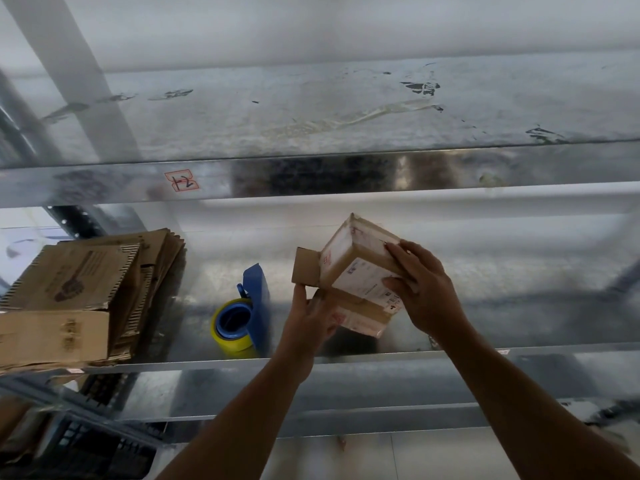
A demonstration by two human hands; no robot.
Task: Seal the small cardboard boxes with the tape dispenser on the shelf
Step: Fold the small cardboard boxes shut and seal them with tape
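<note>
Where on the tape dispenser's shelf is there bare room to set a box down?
The widest bare metal of the shelf lies right of the right hand. A narrower strip runs between the flattened cardboard stack and the tape dispenser. Crowded: from the dispenser to the small boxes that the left hand also grips.

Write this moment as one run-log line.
left hand: holds small box at flap | right hand: grips same box | tape dispenser: untouched on shelf
</note>
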